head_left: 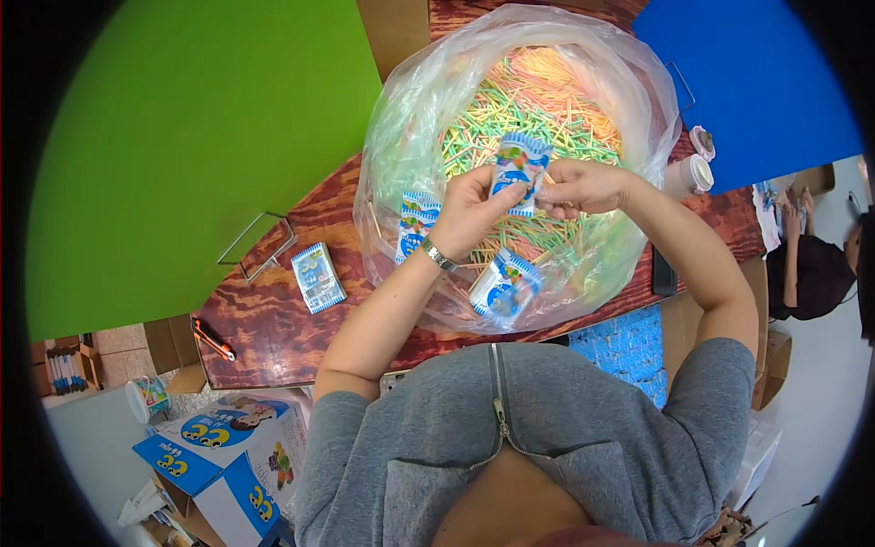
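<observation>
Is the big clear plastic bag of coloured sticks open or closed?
Open: the big clear plastic bag gapes at its top, and both hands work above the coloured sticks.

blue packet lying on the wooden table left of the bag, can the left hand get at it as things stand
Probably yes, once freed: the blue packet lies in the open on the wooden table, but the left hand holds another packet.

Both forearms rose from the lower edge and met ahead of the chest. The left hand sat with its wrist bent and its fingers curled up toward the right hand, thumb and fingertips pinched together; a metal band circled the left wrist just below it. The right hand lay close beside the left, nearly touching it, back turned upward, fingers folded inward and pinched toward the left thumb. The right elbow stuck out wide; the left arm ran straighter. Grey short sleeves covered both upper arms.
</observation>
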The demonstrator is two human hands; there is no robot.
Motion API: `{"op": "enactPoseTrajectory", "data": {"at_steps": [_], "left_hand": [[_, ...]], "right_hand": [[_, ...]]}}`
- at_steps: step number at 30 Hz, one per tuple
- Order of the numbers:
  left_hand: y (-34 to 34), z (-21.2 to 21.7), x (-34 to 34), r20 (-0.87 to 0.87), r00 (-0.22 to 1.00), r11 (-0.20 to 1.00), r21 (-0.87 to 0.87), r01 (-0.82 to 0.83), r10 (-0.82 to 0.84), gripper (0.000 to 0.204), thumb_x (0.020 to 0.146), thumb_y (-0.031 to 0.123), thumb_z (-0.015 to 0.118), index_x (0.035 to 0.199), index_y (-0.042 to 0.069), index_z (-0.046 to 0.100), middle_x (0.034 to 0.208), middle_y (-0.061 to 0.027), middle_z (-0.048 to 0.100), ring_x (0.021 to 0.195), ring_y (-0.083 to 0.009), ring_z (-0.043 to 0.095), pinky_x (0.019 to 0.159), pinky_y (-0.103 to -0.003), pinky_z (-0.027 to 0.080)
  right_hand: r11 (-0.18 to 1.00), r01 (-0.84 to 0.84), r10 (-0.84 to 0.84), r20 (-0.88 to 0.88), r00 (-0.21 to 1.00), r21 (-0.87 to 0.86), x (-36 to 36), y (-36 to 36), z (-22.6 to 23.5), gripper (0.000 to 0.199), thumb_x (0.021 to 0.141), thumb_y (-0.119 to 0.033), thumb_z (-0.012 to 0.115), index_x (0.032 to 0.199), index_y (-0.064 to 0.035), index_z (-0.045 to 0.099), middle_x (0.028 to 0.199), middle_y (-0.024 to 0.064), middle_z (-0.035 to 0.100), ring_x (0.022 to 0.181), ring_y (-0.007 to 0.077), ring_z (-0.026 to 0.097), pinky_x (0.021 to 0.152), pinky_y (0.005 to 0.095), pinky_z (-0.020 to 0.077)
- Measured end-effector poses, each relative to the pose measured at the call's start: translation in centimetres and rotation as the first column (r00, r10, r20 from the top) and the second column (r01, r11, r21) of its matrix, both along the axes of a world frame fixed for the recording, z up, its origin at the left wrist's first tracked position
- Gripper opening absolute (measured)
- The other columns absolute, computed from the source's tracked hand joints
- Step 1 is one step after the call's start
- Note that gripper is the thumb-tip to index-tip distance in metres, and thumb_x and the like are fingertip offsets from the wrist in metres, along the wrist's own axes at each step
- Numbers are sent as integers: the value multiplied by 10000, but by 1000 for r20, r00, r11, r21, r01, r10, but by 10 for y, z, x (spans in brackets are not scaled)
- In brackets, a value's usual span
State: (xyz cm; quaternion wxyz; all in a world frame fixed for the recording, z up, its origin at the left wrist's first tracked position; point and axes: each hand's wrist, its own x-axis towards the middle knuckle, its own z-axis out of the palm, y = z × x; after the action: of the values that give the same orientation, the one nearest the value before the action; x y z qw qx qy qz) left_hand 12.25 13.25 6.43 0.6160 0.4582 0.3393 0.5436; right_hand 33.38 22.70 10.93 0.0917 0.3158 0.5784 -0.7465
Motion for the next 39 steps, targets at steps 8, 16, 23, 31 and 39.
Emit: {"op": "enactPoseTrajectory", "data": {"at_steps": [8,16,23,31,39], "left_hand": [[-21,-30,-30,-429,789,898,246,-365,439,185,785,134,795,829,27,651,655,-33,578,547,-80,476,483,-264,377],[-24,-15,-28,-480,564,732,546,-407,671,257,730,138,827,788,33,599,662,-81,558,531,-207,510,487,-322,403],[-27,-9,-34,-462,501,673,605,-426,732,254,708,99,830,809,25,609,720,-95,597,603,-239,567,539,-337,450],[-28,-9,-38,-424,455,593,729,-342,783,247,688,55,814,839,16,623,822,-122,652,783,-306,633,668,-376,504],[-28,-13,-40,-392,462,546,794,-267,795,229,708,16,784,885,23,640,843,-124,660,793,-299,641,680,-372,511]], "right_hand": [[792,-102,11,152,988,603,-25,-22,89,304,1029,-337,451,1064,-42,518,741,31,588,707,112,633,543,282,506],[256,-369,144,342,929,894,-57,-34,117,300,981,-278,526,906,11,495,683,232,580,676,437,582,614,501,435],[268,-452,181,417,891,851,-65,-30,119,287,976,-255,528,910,24,523,683,229,585,687,426,599,641,507,446],[196,-556,267,501,823,808,-80,-31,127,318,945,-261,572,892,52,549,701,244,606,725,435,613,661,503,474],[317,-745,247,707,662,587,-104,-26,137,352,928,-295,619,857,44,555,638,195,613,622,361,639,596,445,510]]}}
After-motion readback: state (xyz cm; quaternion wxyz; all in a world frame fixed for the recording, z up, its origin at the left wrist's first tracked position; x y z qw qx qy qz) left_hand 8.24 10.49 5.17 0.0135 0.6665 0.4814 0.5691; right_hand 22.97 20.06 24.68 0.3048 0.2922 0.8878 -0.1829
